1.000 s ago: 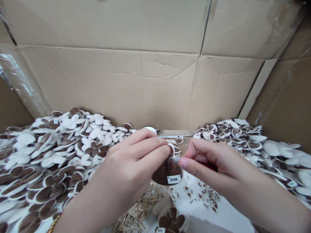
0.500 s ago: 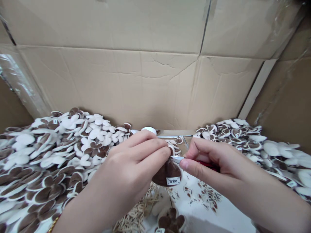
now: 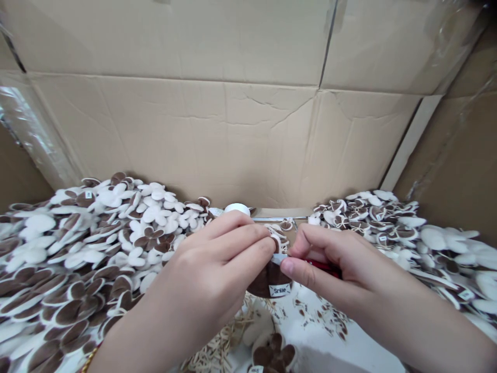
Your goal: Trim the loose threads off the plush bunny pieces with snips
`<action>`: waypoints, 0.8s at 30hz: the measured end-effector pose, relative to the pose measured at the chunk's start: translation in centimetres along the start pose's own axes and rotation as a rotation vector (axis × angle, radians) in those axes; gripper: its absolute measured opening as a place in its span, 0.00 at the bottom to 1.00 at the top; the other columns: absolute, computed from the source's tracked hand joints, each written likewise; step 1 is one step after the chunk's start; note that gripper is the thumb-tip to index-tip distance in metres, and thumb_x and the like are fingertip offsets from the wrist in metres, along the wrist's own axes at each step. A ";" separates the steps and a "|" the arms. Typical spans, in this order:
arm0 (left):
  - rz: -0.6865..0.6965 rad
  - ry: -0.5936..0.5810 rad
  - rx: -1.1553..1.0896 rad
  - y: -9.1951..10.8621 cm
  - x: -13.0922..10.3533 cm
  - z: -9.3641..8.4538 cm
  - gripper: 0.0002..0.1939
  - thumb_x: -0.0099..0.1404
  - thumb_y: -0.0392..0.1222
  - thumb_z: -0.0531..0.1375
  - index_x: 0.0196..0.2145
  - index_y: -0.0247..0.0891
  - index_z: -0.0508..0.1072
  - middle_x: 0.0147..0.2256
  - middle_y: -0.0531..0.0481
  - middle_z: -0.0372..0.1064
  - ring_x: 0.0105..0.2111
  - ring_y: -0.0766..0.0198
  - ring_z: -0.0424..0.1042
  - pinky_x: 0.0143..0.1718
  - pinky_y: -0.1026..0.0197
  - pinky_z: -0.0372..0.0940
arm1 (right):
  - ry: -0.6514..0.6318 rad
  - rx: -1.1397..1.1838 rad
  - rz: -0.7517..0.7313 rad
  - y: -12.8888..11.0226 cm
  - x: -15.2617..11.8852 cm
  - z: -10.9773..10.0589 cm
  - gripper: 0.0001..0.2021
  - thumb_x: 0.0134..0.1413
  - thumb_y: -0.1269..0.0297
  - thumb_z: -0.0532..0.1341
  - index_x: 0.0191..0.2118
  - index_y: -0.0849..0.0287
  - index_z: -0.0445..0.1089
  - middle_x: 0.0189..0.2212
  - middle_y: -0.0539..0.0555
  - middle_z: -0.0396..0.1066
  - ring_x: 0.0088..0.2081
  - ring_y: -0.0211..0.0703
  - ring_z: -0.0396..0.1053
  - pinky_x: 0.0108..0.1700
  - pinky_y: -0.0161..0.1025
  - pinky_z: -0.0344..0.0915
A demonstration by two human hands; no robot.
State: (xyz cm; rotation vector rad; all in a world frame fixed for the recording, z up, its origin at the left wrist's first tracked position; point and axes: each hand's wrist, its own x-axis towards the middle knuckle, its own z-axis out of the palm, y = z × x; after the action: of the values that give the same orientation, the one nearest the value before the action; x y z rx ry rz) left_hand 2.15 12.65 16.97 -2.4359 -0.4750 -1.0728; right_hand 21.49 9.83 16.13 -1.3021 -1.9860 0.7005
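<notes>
My left hand (image 3: 217,267) is closed on a brown plush flower piece (image 3: 259,284), back of the hand up, its fingertips hidden on the far side. A white label reading "Smile" (image 3: 280,290) shows on a lower petal. My right hand (image 3: 337,261) pinches a red-handled tool (image 3: 324,267) between thumb and fingers. The tool's pale metal tip (image 3: 277,258) touches or lies very near the flower by my left fingertips; its exact kind is not clear. Below sits another brown and white flower piece (image 3: 274,352) on the white surface.
Brown and white flower pieces heap up on the left (image 3: 93,248); another pile, some with cords, lies on the right (image 3: 373,217). Pale strips (image 3: 213,347) and small brown bits (image 3: 326,318) are scattered below my hands. Cardboard walls (image 3: 186,124) stand behind and beside.
Both hands have shifted slightly: the flower has moved a little to the right, and my right hand with the tool has come slightly left, closer to my left fingers.
</notes>
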 end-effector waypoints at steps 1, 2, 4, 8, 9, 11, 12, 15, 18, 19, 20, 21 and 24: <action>-0.003 0.004 -0.003 0.0 0.0 0.0 0.15 0.69 0.29 0.51 0.27 0.34 0.72 0.30 0.46 0.77 0.30 0.59 0.72 0.25 0.61 0.66 | -0.002 -0.010 -0.004 0.0 0.0 0.0 0.13 0.62 0.58 0.58 0.27 0.55 0.64 0.23 0.47 0.63 0.24 0.37 0.59 0.22 0.33 0.52; -0.006 0.009 -0.003 0.0 0.0 0.0 0.15 0.68 0.29 0.51 0.27 0.35 0.72 0.30 0.46 0.77 0.30 0.60 0.72 0.25 0.61 0.66 | -0.005 -0.018 -0.007 0.0 0.1 0.0 0.13 0.62 0.58 0.58 0.27 0.55 0.64 0.23 0.48 0.64 0.24 0.37 0.59 0.22 0.33 0.52; -0.010 0.011 0.006 0.1 0.0 0.0 0.15 0.69 0.29 0.50 0.27 0.36 0.71 0.29 0.47 0.77 0.30 0.60 0.72 0.25 0.61 0.67 | -0.010 -0.027 -0.012 0.1 0.2 0.0 0.13 0.62 0.58 0.58 0.27 0.55 0.64 0.23 0.48 0.63 0.24 0.37 0.59 0.23 0.33 0.52; -0.001 0.004 0.003 0.1 -0.1 0.0 0.16 0.69 0.29 0.50 0.27 0.35 0.72 0.29 0.47 0.76 0.29 0.60 0.71 0.25 0.61 0.66 | -0.014 -0.022 -0.018 0.1 0.2 0.0 0.13 0.62 0.59 0.58 0.27 0.56 0.63 0.21 0.47 0.61 0.23 0.36 0.58 0.22 0.33 0.51; 0.005 0.006 0.004 0.0 -0.1 -0.1 0.15 0.69 0.28 0.50 0.27 0.34 0.72 0.29 0.46 0.77 0.30 0.59 0.71 0.25 0.61 0.66 | -0.016 -0.017 -0.019 0.1 0.2 0.1 0.13 0.62 0.59 0.58 0.27 0.56 0.63 0.21 0.46 0.60 0.23 0.36 0.57 0.22 0.33 0.51; 0.005 -0.006 0.016 -0.1 -0.1 -0.1 0.14 0.68 0.27 0.50 0.29 0.33 0.73 0.31 0.45 0.77 0.32 0.58 0.72 0.27 0.60 0.67 | -0.022 -0.002 -0.015 0.1 0.1 0.1 0.13 0.63 0.59 0.58 0.27 0.56 0.63 0.20 0.46 0.59 0.22 0.36 0.56 0.22 0.33 0.50; 0.002 -0.013 0.030 -0.2 -0.2 -0.2 0.14 0.67 0.26 0.50 0.30 0.32 0.73 0.32 0.44 0.77 0.33 0.58 0.72 0.28 0.60 0.67 | -0.027 0.012 -0.005 0.1 0.1 0.0 0.13 0.63 0.58 0.58 0.27 0.56 0.63 0.20 0.46 0.59 0.22 0.35 0.55 0.22 0.33 0.50; -0.029 -0.036 0.056 -0.4 -0.3 -0.4 0.13 0.66 0.25 0.50 0.33 0.31 0.73 0.34 0.44 0.77 0.35 0.58 0.72 0.30 0.60 0.67 | -0.045 0.102 0.050 0.2 -0.2 -0.4 0.13 0.62 0.55 0.59 0.29 0.56 0.64 0.21 0.46 0.58 0.23 0.35 0.56 0.22 0.32 0.50; -0.111 0.018 0.011 -0.4 -0.6 -0.4 0.11 0.65 0.25 0.53 0.36 0.32 0.73 0.35 0.47 0.77 0.36 0.61 0.73 0.34 0.62 0.68 | 0.000 0.249 0.081 0.3 -0.4 -0.9 0.15 0.61 0.49 0.58 0.31 0.55 0.64 0.21 0.44 0.57 0.23 0.34 0.54 0.22 0.32 0.50; -0.162 0.047 -0.018 -0.3 -0.6 -0.4 0.10 0.65 0.26 0.54 0.36 0.34 0.73 0.35 0.48 0.77 0.36 0.62 0.74 0.35 0.62 0.68 | 0.025 0.295 0.088 0.2 -0.3 -0.9 0.15 0.60 0.47 0.59 0.33 0.55 0.65 0.21 0.44 0.57 0.23 0.34 0.53 0.22 0.32 0.50; -0.220 0.075 -0.055 -0.2 -0.7 -0.3 0.08 0.65 0.27 0.55 0.36 0.35 0.73 0.34 0.50 0.77 0.36 0.63 0.74 0.36 0.62 0.68 | 0.045 0.334 0.100 0.2 -0.2 -0.9 0.16 0.58 0.46 0.60 0.34 0.54 0.66 0.21 0.44 0.57 0.23 0.34 0.53 0.22 0.31 0.50; -0.291 0.084 -0.100 0.0 -0.7 -0.2 0.07 0.65 0.29 0.57 0.35 0.36 0.74 0.33 0.51 0.77 0.35 0.64 0.74 0.36 0.63 0.68 | 0.048 0.374 0.111 0.2 0.0 -0.7 0.15 0.56 0.46 0.62 0.36 0.54 0.67 0.22 0.44 0.58 0.23 0.34 0.54 0.22 0.31 0.51; -0.529 0.084 -0.284 0.4 -0.5 -0.1 0.06 0.65 0.33 0.59 0.33 0.40 0.75 0.30 0.56 0.76 0.30 0.67 0.75 0.31 0.65 0.67 | -0.103 0.489 0.085 0.1 1.0 -0.2 0.13 0.52 0.53 0.68 0.38 0.56 0.72 0.26 0.46 0.65 0.25 0.34 0.58 0.26 0.31 0.56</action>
State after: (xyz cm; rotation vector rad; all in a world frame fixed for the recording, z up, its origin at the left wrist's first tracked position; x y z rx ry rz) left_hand 1.96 12.21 16.48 -2.5563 -1.0419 -1.5382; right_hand 21.44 10.78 16.45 -1.0706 -1.6927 1.2249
